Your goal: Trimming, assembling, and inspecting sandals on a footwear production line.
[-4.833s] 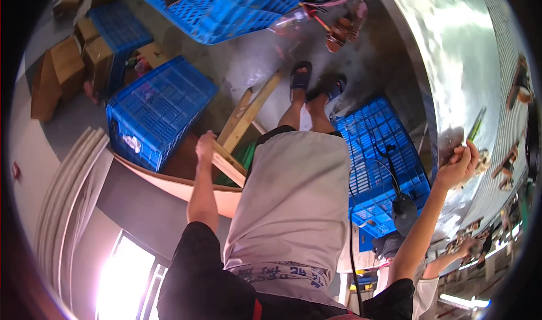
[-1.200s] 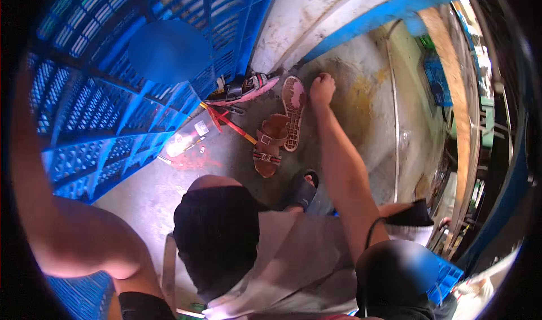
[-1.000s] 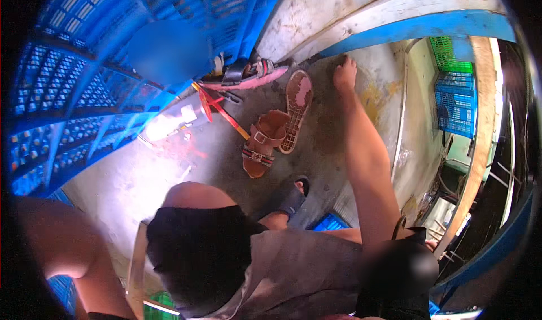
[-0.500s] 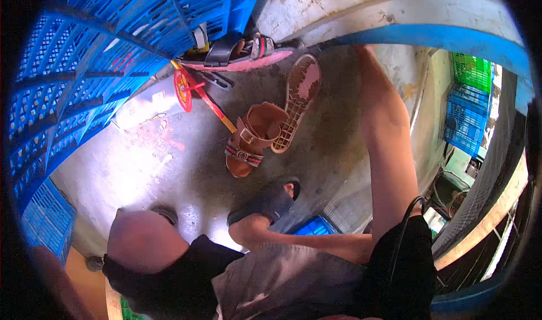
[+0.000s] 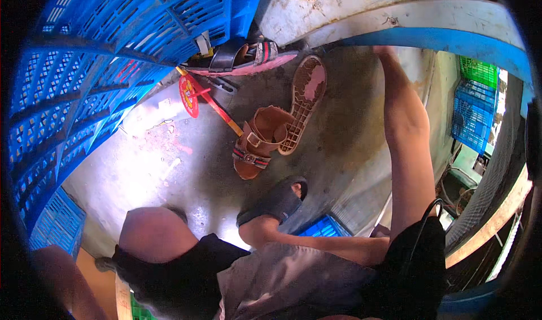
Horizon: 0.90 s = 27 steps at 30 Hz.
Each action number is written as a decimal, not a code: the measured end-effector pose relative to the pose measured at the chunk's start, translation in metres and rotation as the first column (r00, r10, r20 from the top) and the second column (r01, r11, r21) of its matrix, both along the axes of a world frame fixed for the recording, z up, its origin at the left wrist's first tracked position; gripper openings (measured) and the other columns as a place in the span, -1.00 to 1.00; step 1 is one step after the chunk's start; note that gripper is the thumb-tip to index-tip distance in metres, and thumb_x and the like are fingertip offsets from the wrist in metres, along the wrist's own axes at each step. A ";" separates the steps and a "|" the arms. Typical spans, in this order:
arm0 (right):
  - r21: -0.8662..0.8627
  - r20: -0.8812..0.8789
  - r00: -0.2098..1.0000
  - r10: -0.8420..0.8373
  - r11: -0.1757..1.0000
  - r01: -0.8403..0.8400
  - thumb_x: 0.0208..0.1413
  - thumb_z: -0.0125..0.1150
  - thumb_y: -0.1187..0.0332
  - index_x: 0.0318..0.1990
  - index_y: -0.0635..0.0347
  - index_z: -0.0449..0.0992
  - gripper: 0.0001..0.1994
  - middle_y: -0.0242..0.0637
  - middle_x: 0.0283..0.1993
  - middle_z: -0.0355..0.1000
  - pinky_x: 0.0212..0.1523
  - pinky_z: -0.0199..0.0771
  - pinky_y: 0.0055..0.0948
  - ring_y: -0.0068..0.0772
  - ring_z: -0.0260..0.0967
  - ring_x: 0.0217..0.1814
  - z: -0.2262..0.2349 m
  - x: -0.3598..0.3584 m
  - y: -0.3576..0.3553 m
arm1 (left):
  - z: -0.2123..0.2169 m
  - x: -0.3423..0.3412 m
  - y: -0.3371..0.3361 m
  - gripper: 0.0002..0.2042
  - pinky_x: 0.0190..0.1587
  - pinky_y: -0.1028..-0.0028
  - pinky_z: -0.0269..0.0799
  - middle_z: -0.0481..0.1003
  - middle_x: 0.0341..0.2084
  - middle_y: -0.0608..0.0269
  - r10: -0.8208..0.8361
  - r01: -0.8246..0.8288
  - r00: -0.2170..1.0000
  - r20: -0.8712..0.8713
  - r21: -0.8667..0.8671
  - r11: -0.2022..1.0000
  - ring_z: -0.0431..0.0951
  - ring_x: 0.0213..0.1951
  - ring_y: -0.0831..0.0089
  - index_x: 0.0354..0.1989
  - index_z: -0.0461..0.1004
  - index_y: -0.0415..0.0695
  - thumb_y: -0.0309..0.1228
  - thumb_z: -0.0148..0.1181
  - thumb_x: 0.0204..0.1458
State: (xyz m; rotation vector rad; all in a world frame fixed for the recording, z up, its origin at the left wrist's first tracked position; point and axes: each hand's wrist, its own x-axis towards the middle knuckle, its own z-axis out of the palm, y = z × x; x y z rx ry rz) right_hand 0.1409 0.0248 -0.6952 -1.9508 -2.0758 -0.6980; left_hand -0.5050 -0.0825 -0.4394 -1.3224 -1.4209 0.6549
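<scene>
Neither of my hands shows. A bare limb, apparently my right arm [image 5: 410, 150], comes out of a black cuff and passes out of sight at a blue-edged surface. At the lower left a dim bare limb [image 5: 70, 280] runs out of view; its hand, if it has one, is hidden. On the floor between lie a brown sandal upper [image 5: 262, 131] with buckle and striped strap, and a sandal sole [image 5: 305, 102] with a ribbed underside and pink patch. The upper overlaps the sole's near end. A red and yellow stick with a round disc [image 5: 189, 96] reaches to the upper.
Tall blue crates [image 5: 113, 83] lean in at the left. A black strapped sandal [image 5: 243, 60] lies by the wall. My dark slipper [image 5: 274, 201] and knee [image 5: 155, 235] are near. A blue-edged bench [image 5: 429, 35] spans the top right; green and blue crates [image 5: 474, 111] stand beyond.
The whole view has shifted slightly, so the floor things appear a little farther right. The sandal upper and sole lie in the same arrangement. The limb at the right leans more to the right.
</scene>
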 end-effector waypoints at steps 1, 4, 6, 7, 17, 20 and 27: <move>0.017 0.019 1.000 -0.023 1.000 0.023 0.22 0.01 0.01 0.04 0.12 0.45 -0.58 -0.01 0.08 0.44 0.09 0.41 -0.01 0.09 0.36 0.16 0.015 0.010 -0.002 | -0.002 0.001 0.001 -0.67 -0.07 0.44 0.49 0.58 -0.05 0.31 0.000 0.000 1.000 0.001 0.006 1.000 0.61 -0.16 0.48 0.05 0.57 0.14 -0.39 0.27 0.07; -0.554 0.064 0.996 -0.063 0.828 0.088 0.23 -0.01 -0.02 0.07 0.05 0.47 -0.57 -0.04 0.06 0.44 0.11 0.39 -0.04 0.10 0.34 0.15 0.034 -0.076 -0.067 | 0.005 -0.022 -0.012 -0.67 -0.07 0.44 0.49 0.58 -0.06 0.31 0.028 -0.042 0.982 -0.186 -0.071 0.997 0.61 -0.16 0.48 0.05 0.57 0.13 -0.40 0.27 0.07; -0.586 -0.061 0.972 -0.227 0.796 0.149 0.25 -0.01 -0.02 0.02 0.08 0.48 -0.58 -0.02 0.02 0.45 0.12 0.36 -0.08 0.06 0.34 0.14 0.063 -0.120 -0.093 | 0.027 -0.046 -0.027 -0.67 -0.07 0.44 0.49 0.58 -0.06 0.30 0.053 -0.074 0.963 -0.263 -0.072 0.995 0.61 -0.16 0.48 0.04 0.57 0.12 -0.40 0.28 0.07; -0.629 -0.144 0.905 -0.401 0.743 0.229 0.26 0.00 -0.03 -0.02 0.12 0.49 -0.59 0.00 -0.01 0.46 0.13 0.34 -0.13 0.02 0.33 0.13 0.064 -0.130 -0.105 | 0.031 -0.052 -0.030 -0.67 -0.07 0.44 0.49 0.58 -0.06 0.30 0.050 -0.077 0.954 -0.295 -0.081 0.994 0.61 -0.16 0.48 0.04 0.57 0.12 -0.40 0.28 0.07; -0.660 -0.227 0.689 -0.689 0.629 0.411 0.07 0.21 -0.15 0.31 0.03 0.29 -0.29 0.01 0.32 0.23 0.25 0.28 -0.01 0.09 0.19 0.35 0.065 -0.183 -0.186 | 0.045 -0.057 -0.043 -0.67 -0.07 0.44 0.50 0.58 -0.07 0.28 -0.040 -0.010 0.909 -0.416 -0.118 0.993 0.61 -0.17 0.48 0.04 0.58 0.09 -0.42 0.28 0.06; -0.721 -0.329 0.567 -0.755 0.589 0.364 0.05 0.32 0.02 0.15 0.13 0.46 -0.43 -0.07 0.14 0.42 0.12 0.42 -0.08 -0.03 0.38 0.19 0.081 -0.158 -0.197 | 0.052 -0.055 -0.037 -0.67 -0.07 0.43 0.50 0.58 -0.07 0.28 -0.056 0.019 0.909 -0.412 -0.092 0.996 0.61 -0.17 0.48 0.03 0.58 0.08 -0.42 0.29 0.06; -0.672 -0.691 -0.291 -0.662 0.736 -0.077 0.15 0.30 0.23 0.03 0.14 0.51 -0.66 -0.42 -0.16 0.53 -0.20 0.52 -0.44 -0.48 0.50 -0.14 0.137 -0.232 -0.214 | 0.063 -0.049 -0.025 -0.67 -0.07 0.43 0.50 0.58 -0.08 0.26 -0.011 -0.007 0.901 -0.434 -0.039 0.999 0.61 -0.17 0.48 0.03 0.58 0.06 -0.43 0.29 0.05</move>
